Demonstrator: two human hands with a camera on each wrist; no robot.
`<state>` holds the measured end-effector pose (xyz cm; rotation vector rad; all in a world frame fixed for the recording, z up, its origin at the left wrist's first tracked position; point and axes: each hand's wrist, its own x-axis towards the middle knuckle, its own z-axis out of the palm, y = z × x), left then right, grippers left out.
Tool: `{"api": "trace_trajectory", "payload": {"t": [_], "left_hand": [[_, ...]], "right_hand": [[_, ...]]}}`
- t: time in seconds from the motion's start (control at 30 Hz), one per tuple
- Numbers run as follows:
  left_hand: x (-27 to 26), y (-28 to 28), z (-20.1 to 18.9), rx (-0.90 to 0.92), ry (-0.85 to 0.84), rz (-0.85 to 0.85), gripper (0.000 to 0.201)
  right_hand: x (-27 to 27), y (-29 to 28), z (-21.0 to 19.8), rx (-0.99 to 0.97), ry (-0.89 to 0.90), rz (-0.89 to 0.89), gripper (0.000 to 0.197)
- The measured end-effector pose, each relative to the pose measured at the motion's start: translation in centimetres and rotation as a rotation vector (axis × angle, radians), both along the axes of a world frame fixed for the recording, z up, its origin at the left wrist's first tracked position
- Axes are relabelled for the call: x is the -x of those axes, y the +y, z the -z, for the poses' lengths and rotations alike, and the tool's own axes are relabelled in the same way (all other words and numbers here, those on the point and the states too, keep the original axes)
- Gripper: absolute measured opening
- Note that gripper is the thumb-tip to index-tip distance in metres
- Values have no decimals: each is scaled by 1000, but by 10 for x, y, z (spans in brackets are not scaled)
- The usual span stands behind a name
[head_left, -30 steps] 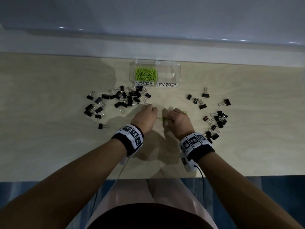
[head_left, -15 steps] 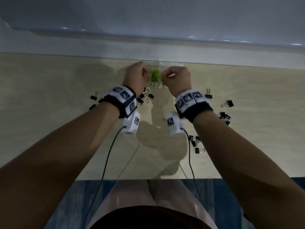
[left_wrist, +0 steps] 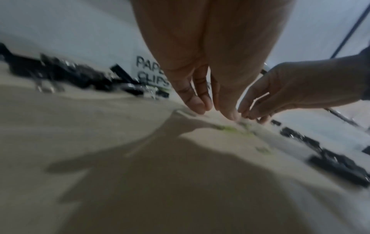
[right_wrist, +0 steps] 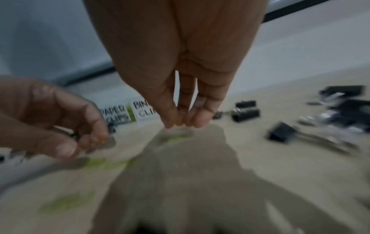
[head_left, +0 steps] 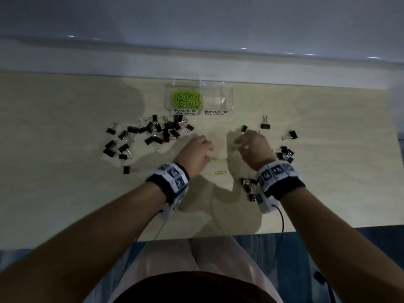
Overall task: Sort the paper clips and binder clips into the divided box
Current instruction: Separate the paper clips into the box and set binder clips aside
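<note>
The clear divided box (head_left: 228,99) stands at the back; its left compartment, labelled PAPER CLIPS, holds a pile of green paper clips (head_left: 187,99). Two green paper clips (head_left: 219,159) lie on the table between my hands, one of them lower down (head_left: 220,172). My left hand (head_left: 207,149) hovers just left of them, fingers pointing down at the table (left_wrist: 212,109) and holding nothing. My right hand (head_left: 238,144) is low over the table with straight fingers (right_wrist: 184,121) just above a blurred green clip (right_wrist: 174,137), also holding nothing. Black binder clips (head_left: 157,132) lie in a heap at the left.
More binder clips lie to the right (head_left: 284,153) and beside my right wrist (head_left: 248,182). The BINDER CLIPS compartment (head_left: 216,99) shows nothing inside. The table's front edge (head_left: 218,236) is close to my lap. A pale wall runs behind the box.
Both hands were up over the paper clip compartment half a second ago. They have come back down to the middle of the table, near the loose green clips.
</note>
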<state>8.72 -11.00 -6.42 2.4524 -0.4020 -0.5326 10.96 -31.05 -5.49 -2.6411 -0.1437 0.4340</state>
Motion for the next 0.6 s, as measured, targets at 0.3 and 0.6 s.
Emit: {"api": "trace_trajectory", "payload": {"t": [0.3, 0.6], "left_hand": [[10, -13, 14, -25, 18, 35, 3], [44, -30, 4, 124, 132, -62, 22]], "right_hand": [[16, 3, 19, 43, -24, 5, 17], [36, 19, 10, -160, 128, 21, 14]]}}
